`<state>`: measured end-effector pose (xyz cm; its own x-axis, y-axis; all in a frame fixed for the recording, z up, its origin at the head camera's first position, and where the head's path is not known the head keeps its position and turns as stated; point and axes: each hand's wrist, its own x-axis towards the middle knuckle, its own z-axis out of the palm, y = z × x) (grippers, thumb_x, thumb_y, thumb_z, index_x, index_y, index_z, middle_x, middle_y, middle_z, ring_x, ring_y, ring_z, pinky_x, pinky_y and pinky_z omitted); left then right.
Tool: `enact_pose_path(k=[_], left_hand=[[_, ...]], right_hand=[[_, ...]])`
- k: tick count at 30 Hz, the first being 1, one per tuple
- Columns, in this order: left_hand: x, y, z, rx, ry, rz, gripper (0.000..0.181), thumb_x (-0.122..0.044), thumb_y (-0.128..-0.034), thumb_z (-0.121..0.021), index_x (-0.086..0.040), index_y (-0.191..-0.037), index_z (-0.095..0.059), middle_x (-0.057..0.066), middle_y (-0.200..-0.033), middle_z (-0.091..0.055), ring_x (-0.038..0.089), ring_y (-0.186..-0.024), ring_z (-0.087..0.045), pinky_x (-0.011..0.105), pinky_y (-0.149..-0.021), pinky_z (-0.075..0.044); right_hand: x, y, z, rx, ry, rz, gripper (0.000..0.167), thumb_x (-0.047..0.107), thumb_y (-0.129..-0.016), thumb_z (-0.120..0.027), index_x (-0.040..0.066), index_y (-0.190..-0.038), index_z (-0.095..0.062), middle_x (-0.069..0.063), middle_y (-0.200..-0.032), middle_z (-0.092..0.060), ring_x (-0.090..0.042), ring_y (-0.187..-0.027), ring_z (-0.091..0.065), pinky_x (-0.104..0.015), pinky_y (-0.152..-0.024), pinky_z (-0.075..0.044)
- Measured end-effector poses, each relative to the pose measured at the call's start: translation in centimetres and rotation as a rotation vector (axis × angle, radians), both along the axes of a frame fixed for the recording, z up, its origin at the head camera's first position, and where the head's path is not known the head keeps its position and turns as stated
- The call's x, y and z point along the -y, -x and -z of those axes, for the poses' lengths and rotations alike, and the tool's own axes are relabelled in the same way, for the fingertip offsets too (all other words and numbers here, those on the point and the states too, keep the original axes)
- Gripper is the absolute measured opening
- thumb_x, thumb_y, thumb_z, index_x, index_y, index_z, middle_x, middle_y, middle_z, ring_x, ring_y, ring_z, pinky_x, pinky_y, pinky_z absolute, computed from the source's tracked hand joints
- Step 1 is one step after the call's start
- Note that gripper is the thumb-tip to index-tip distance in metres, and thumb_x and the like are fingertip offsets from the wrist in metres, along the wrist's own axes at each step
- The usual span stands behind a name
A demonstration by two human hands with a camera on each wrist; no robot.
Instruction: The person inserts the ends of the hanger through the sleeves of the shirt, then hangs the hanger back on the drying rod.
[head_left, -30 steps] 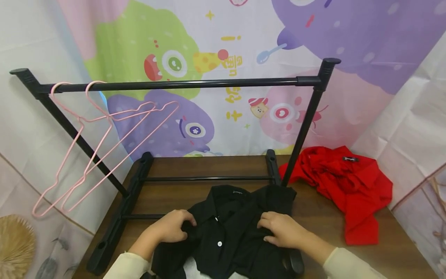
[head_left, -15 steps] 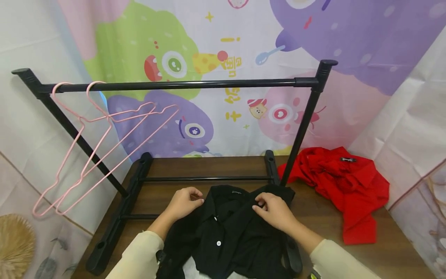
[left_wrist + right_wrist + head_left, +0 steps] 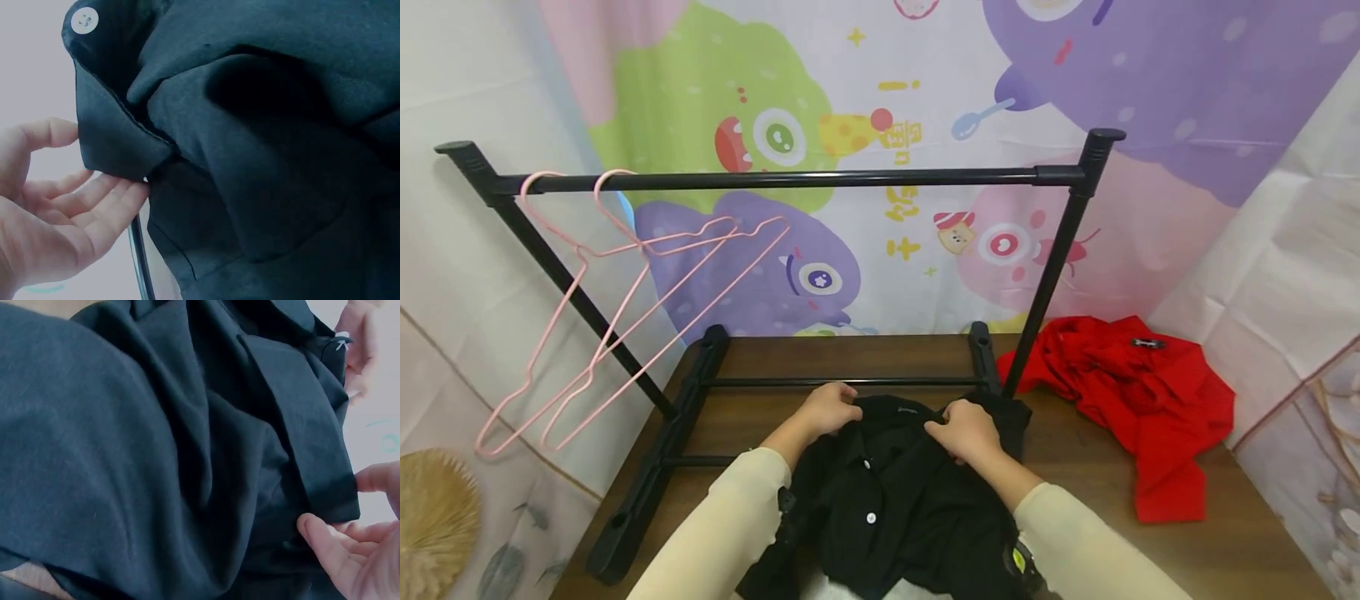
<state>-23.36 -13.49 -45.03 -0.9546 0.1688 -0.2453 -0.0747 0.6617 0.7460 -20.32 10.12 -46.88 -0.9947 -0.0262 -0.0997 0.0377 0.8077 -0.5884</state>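
Observation:
A black shirt (image 3: 895,500) with white buttons lies front-up in the head view, its collar toward the rack. My left hand (image 3: 827,409) is at the collar's left side. In the left wrist view the left hand (image 3: 69,206) has its thumb at the edge of the collar (image 3: 119,140) and its fingers under the tip. On the opposite side, my right hand (image 3: 967,432) holds the other collar flap. The right wrist view shows the right hand (image 3: 362,550) with thumb and fingers around the collar corner (image 3: 331,494). The shirt hides part of the fingers.
A black clothes rack (image 3: 850,180) stands behind the shirt. Two pink hangers (image 3: 598,354) hang at the left of its top bar. A crumpled red garment (image 3: 1150,400) with a small clip lies on the wooden table (image 3: 1232,542) at right. A patterned cloth (image 3: 880,283) hangs behind.
Both hands have moved up the shirt from its chest to the collar and drawn closer together. They now hold the two collar flaps. The rack and red garment stay put.

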Motion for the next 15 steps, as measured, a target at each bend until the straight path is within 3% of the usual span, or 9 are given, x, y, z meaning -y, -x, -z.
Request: enact_pose_path(k=[4,6,8,12,15], left_hand=[[0.0,0.1,-0.4,-0.018,-0.022,-0.025,0.039,-0.006,-0.0846,-0.065,0.004,-0.122,-0.061,0.02,-0.12,-0.059,0.027,-0.089,-0.061,0.039,-0.063,-0.057],[0.2,0.2,-0.8,-0.08,0.01,-0.021,0.033,-0.006,-0.0845,-0.065,0.003,-0.116,-0.066,0.017,-0.115,-0.063,0.025,-0.082,-0.062,0.037,-0.061,-0.056],[0.5,0.3,-1.5,-0.166,0.074,-0.002,0.025,-0.006,-0.0836,-0.067,0.0,-0.108,-0.071,0.012,-0.106,-0.067,0.023,-0.078,-0.062,0.036,-0.065,-0.055],[1.2,0.5,-3.0,-0.351,0.214,0.038,0.012,-0.005,-0.0791,-0.071,-0.006,-0.09,-0.076,0.003,-0.088,-0.071,0.021,-0.083,-0.062,0.038,-0.079,-0.052],[1.5,0.7,-4.3,-0.434,0.249,0.037,0.009,-0.006,-0.0789,-0.07,-0.007,-0.086,-0.076,0.003,-0.084,-0.071,0.023,-0.085,-0.064,0.042,-0.082,-0.052]], right_hand=[[-0.1,0.0,-0.3,0.051,0.187,-0.002,0.036,0.014,-0.081,-0.068,-0.009,-0.108,-0.066,-0.024,-0.105,-0.066,-0.017,-0.046,-0.063,-0.03,-0.048,-0.054],[-0.4,0.1,-0.7,0.08,0.299,0.004,0.035,0.006,-0.079,-0.068,-0.013,-0.108,-0.065,-0.028,-0.11,-0.063,-0.021,-0.051,-0.066,-0.031,-0.052,-0.056],[-0.7,0.3,-1.2,0.074,0.331,0.007,0.029,0.001,-0.077,-0.068,-0.011,-0.104,-0.067,-0.025,-0.107,-0.065,-0.022,-0.056,-0.067,-0.033,-0.055,-0.057],[-1.6,0.8,-2.7,-0.078,0.158,-0.047,0.019,0.005,-0.08,-0.067,-0.001,-0.096,-0.074,-0.013,-0.095,-0.071,-0.022,-0.071,-0.067,-0.038,-0.068,-0.056],[-2.3,1.2,-4.0,-0.193,0.027,-0.097,0.018,0.009,-0.084,-0.065,0.002,-0.097,-0.076,-0.011,-0.095,-0.072,-0.027,-0.083,-0.066,-0.044,-0.076,-0.054]])
